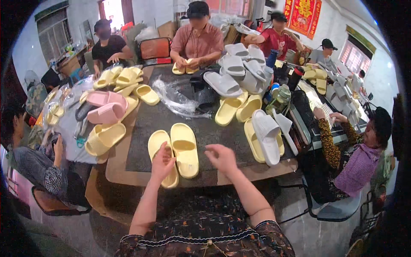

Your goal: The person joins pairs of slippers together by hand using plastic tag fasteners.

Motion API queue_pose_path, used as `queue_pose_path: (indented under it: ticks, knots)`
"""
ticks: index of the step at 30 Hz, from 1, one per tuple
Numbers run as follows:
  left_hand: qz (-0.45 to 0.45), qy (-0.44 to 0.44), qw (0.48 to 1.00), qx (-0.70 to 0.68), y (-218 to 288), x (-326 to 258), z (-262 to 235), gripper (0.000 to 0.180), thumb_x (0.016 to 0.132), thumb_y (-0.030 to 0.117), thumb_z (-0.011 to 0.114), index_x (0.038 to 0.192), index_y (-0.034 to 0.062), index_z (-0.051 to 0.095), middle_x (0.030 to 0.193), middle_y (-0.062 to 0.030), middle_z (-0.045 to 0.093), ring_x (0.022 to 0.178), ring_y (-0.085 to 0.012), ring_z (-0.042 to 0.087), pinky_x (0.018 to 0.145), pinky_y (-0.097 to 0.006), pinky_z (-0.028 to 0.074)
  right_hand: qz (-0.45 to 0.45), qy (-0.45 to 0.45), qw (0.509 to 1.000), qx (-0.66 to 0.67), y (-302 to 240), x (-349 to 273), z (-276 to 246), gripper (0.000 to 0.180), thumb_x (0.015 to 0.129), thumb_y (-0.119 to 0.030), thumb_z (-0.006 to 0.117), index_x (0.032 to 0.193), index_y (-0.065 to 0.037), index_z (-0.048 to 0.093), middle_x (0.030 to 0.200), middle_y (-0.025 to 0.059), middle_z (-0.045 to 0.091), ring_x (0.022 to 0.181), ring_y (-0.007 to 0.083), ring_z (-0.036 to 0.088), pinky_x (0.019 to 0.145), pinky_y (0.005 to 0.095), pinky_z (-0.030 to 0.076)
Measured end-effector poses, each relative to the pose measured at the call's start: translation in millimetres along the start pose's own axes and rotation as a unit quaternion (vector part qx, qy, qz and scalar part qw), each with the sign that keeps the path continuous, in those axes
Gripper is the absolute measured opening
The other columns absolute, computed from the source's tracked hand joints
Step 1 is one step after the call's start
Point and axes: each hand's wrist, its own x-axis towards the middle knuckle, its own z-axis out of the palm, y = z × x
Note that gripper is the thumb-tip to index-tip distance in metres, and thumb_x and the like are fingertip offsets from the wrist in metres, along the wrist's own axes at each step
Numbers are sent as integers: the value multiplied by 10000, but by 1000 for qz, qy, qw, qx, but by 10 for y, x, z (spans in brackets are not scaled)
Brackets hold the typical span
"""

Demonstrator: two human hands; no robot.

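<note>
Before me on the table lies a pair of yellow slippers, side by side with their toes pointing toward me. Over the left yellow slipper [159, 139] is my left hand [162, 164], its thumb apart from the fingers; I cannot tell whether it touches the slipper. The hand hides part of that slipper's strap. The right yellow slipper [184, 147] shows whole, with a small mark near its toe end. To its right my right hand [221, 159] hovers with loosely bent fingers, holding nothing.
White slippers [266, 135] rest on a yellow one at right, near a heap of grey slippers [234, 65]. Pink slippers [107, 112] and yellow ones pile at left. Clear plastic wrap [175, 99] lies mid-table [141, 150]. Several people sit around, one handling yellow slippers opposite. Bottles [280, 95] stand right.
</note>
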Motion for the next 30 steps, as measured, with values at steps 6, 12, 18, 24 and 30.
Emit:
queue_pose_path:
  ticks: [6,12,18,24,30]
  knots:
    - [-7,11,1000,-14,76,-4,-10,674,792,40,654,1401,95,372,1065,-120,594,854,-160,607,734,-282,524,21,-38,999,-18,74,9,553,398,801,-251,690,1162,-111,596,701,39,545,612,174,554,571,317,464]
    - [-11,13,999,-47,-42,31,-13,655,788,10,645,1388,92,396,1105,-114,557,862,-156,583,736,-262,512,61,-42,997,12,220,23,661,317,818,-232,646,1118,-135,611,581,27,486,527,182,515,533,320,441]
    - [-17,16,1000,-13,-48,25,14,664,783,25,665,1387,93,396,1083,-120,555,868,-161,591,735,-279,523,64,-40,997,7,265,23,690,275,826,-214,624,1084,-122,611,596,35,523,543,185,551,538,327,449]
    - [12,16,1000,-19,40,1,-4,655,790,33,656,1384,58,382,1043,-126,582,870,-178,605,743,-287,531,76,-45,996,15,200,7,660,258,823,-212,625,1065,-122,620,610,31,543,552,186,567,543,322,457]
    - [-2,15,1000,-17,19,-20,1,659,804,27,646,1398,84,368,1021,-116,573,870,-177,604,746,-290,526,79,-41,996,14,196,-13,675,247,823,-211,620,1050,-112,625,620,38,549,570,196,576,563,332,467]
